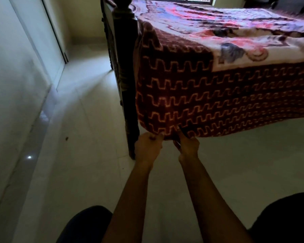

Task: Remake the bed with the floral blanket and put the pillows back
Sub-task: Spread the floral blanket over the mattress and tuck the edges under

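The floral blanket [218, 79] lies spread over the bed, white with red and blue flowers on top and a dark red border with a cream zigzag pattern hanging down the side. Both my hands are at its lower hanging edge near the bed's corner. My left hand [148, 147] pinches the hem beside the dark wooden bedpost [125, 71]. My right hand [188, 146] grips the hem just to the right, a hand's width away. No pillows are in view.
A pale tiled floor [88, 155] runs between the bed and a white wall [12, 76] on the left, with a doorway or wardrobe panel farther back. My dark-clothed knees [84, 225] show at the bottom. A window sits behind the bed.
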`<control>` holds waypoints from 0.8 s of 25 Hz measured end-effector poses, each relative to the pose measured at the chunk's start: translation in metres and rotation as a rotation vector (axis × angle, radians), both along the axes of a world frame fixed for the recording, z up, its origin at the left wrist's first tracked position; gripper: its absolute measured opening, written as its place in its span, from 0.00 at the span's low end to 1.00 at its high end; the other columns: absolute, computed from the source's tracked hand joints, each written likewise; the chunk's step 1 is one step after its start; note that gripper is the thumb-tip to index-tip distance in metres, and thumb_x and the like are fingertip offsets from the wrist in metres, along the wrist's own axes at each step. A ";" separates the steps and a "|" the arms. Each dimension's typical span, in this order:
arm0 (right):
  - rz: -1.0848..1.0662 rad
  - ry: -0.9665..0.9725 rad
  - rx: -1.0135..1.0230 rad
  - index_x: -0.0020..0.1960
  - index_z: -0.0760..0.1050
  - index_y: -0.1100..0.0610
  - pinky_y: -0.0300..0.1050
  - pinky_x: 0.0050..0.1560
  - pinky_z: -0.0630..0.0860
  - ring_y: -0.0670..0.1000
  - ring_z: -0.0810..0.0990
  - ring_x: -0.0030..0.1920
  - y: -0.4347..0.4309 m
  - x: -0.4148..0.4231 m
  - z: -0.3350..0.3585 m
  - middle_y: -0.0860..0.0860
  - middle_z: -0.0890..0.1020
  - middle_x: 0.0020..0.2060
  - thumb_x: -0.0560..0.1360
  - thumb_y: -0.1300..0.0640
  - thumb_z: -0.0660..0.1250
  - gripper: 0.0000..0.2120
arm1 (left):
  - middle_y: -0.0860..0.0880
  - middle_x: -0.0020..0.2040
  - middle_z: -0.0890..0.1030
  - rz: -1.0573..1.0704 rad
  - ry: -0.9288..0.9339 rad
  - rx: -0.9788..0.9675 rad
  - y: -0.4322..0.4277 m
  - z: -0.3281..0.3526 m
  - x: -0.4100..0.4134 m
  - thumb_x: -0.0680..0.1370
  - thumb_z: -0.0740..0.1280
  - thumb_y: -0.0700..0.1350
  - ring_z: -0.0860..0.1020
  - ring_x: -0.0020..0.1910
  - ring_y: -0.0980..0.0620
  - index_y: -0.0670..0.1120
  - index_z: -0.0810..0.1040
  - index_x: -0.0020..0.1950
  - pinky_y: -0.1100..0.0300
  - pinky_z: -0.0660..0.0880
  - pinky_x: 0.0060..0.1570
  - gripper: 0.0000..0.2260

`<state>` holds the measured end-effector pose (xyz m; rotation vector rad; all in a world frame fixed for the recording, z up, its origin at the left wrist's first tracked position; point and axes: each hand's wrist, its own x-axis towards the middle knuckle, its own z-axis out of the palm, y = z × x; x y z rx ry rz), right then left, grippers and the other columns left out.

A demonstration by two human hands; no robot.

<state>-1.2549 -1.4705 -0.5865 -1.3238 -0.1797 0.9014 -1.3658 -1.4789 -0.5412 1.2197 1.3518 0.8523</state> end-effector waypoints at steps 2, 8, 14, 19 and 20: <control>-0.001 -0.116 -0.076 0.41 0.74 0.54 0.38 0.35 0.70 0.46 0.71 0.32 0.016 0.004 -0.005 0.48 0.74 0.34 0.72 0.55 0.72 0.07 | 0.51 0.37 0.78 -0.063 -0.199 0.153 0.004 0.038 0.002 0.80 0.61 0.47 0.76 0.35 0.58 0.48 0.77 0.43 0.67 0.73 0.37 0.08; 0.051 -0.177 -0.140 0.48 0.76 0.60 0.44 0.37 0.71 0.51 0.71 0.33 0.024 0.007 -0.004 0.54 0.77 0.36 0.73 0.55 0.70 0.09 | 0.41 0.67 0.72 -0.002 -0.894 -0.267 0.030 0.073 0.029 0.81 0.58 0.50 0.71 0.66 0.45 0.39 0.64 0.71 0.52 0.68 0.64 0.22; 0.057 0.004 -0.025 0.33 0.72 0.59 0.34 0.23 0.67 0.47 0.67 0.27 0.014 0.012 0.003 0.52 0.73 0.28 0.71 0.60 0.72 0.11 | 0.39 0.70 0.66 0.177 -1.217 -0.319 0.027 0.064 0.045 0.79 0.58 0.57 0.65 0.70 0.43 0.39 0.59 0.74 0.49 0.59 0.71 0.30; 0.062 0.069 0.046 0.33 0.72 0.58 0.34 0.24 0.67 0.46 0.67 0.26 0.016 0.015 0.003 0.51 0.71 0.28 0.71 0.62 0.72 0.12 | 0.39 0.70 0.66 0.191 -1.402 -0.271 0.027 0.044 0.043 0.78 0.57 0.60 0.65 0.71 0.43 0.38 0.58 0.74 0.50 0.58 0.71 0.33; 0.074 0.087 0.068 0.35 0.72 0.58 0.33 0.24 0.68 0.45 0.68 0.26 0.018 0.016 0.004 0.51 0.72 0.29 0.72 0.63 0.71 0.10 | 0.39 0.69 0.68 0.161 -1.398 -0.270 0.029 0.041 0.040 0.77 0.56 0.60 0.64 0.71 0.43 0.38 0.60 0.73 0.49 0.58 0.71 0.33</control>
